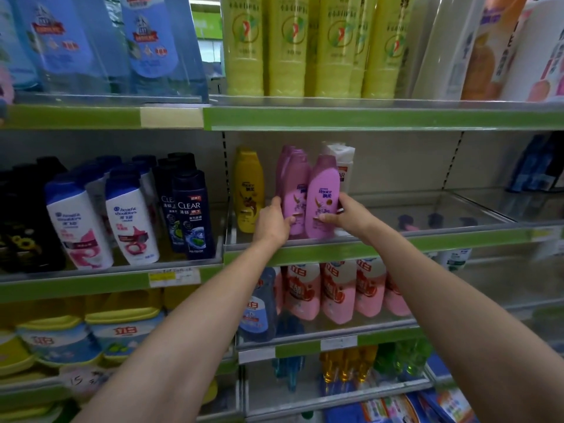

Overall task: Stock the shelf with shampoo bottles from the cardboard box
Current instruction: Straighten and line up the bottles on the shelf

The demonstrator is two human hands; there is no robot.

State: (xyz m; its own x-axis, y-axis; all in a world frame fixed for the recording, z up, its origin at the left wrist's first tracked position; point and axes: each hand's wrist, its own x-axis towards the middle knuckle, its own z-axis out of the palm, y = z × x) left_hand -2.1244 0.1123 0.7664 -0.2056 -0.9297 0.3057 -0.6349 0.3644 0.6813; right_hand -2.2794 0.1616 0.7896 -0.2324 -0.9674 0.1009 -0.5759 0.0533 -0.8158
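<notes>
Two pink shampoo bottles stand upright side by side at the front of the middle shelf [396,239]. My left hand [273,222] grips the left pink bottle [294,193] near its base. My right hand [351,215] grips the right pink bottle [323,196] low on its side. More pink bottles stand behind the left one. A yellow shampoo bottle [248,190] stands just left of them, and a white bottle [343,166] behind to the right. The cardboard box is out of view.
Right of the pink bottles the shelf is bare up to dark blue bottles [534,166] at the far right. Head & Shoulders and Clear bottles [189,209] fill the left bay. Yellow bottles [287,47] stand above, pink detergent bottles [335,291] below.
</notes>
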